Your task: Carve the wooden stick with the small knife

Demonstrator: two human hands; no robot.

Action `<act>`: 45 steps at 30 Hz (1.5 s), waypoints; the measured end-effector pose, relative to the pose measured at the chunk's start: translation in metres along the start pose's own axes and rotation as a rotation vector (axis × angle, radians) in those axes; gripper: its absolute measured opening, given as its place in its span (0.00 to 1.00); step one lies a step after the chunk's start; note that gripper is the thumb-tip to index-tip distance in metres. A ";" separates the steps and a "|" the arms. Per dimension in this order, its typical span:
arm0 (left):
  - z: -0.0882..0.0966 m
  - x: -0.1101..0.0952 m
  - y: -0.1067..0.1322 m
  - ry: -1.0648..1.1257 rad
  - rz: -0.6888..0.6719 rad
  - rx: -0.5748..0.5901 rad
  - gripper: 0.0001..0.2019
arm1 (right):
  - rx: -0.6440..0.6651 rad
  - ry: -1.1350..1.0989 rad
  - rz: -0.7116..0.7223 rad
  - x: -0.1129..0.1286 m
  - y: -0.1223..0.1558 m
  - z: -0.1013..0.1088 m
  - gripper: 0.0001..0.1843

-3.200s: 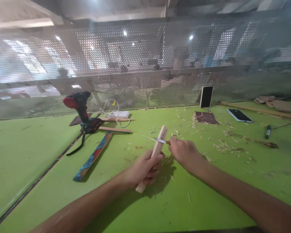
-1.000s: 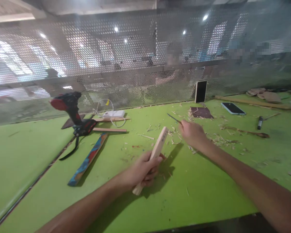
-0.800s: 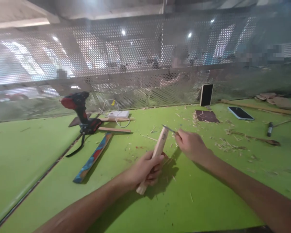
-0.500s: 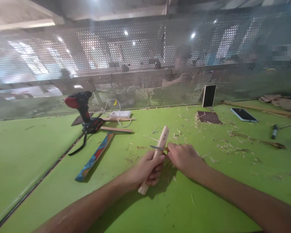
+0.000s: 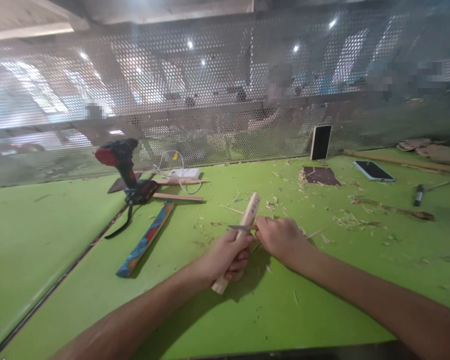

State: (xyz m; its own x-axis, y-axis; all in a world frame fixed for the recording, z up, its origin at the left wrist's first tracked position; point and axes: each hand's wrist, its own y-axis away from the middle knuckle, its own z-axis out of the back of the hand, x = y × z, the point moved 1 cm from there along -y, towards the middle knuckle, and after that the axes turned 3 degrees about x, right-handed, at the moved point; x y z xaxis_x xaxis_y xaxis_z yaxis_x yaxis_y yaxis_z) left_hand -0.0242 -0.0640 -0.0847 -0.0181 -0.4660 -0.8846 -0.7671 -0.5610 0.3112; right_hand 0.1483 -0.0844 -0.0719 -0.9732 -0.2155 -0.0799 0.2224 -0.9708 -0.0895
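Note:
My left hand [image 5: 225,255] is closed round the lower part of a pale wooden stick [image 5: 250,212], which leans up and away over the green table [image 5: 322,300]. My right hand [image 5: 279,236] grips a small knife. Its blade [image 5: 242,227] lies across the stick just above my left thumb, pointing left. Wood shavings [image 5: 345,220] are scattered around both hands.
A red and black power drill [image 5: 122,167] stands at the back left beside a painted wooden strip [image 5: 146,239], thin slats and a white charger. To the right lie a phone [image 5: 373,171], a dark sandpaper sheet [image 5: 318,176], a marker [image 5: 418,195] and a carved wooden spoon [image 5: 397,211]. A perforated metal screen runs behind.
A second ago my right hand was stretched out away from the stick with the knife. It has come back, and the blade now rests on the stick near my left thumb.

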 end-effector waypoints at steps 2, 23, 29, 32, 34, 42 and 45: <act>-0.001 -0.001 0.000 0.000 0.010 -0.001 0.18 | 0.033 0.014 -0.012 -0.002 -0.002 0.000 0.15; 0.003 0.003 0.007 -0.079 0.038 0.109 0.13 | -0.017 -0.323 -0.378 -0.084 -0.021 -0.013 0.24; 0.007 0.000 0.004 -0.023 0.003 0.104 0.15 | -0.105 -0.451 -0.325 -0.071 -0.017 -0.011 0.19; 0.006 0.000 0.003 -0.179 -0.032 0.012 0.13 | -0.122 -0.474 -0.266 -0.063 -0.014 -0.009 0.18; 0.006 -0.001 0.003 -0.336 -0.053 -0.081 0.10 | -0.131 -0.464 -0.209 -0.056 -0.012 -0.007 0.17; 0.014 0.007 -0.005 -0.296 -0.125 -0.041 0.19 | -0.059 -0.365 -0.125 -0.042 -0.008 -0.004 0.16; 0.016 0.009 -0.006 -0.168 -0.150 0.001 0.19 | -0.022 -0.390 -0.108 -0.034 -0.006 -0.006 0.17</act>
State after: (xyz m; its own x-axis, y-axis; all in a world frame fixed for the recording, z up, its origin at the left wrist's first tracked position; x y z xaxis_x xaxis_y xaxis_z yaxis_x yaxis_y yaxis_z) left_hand -0.0300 -0.0537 -0.1003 -0.0102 -0.2563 -0.9666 -0.7698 -0.6149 0.1711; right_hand 0.1801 -0.0708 -0.0743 -0.9394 -0.1397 0.3131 0.1144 -0.9886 -0.0979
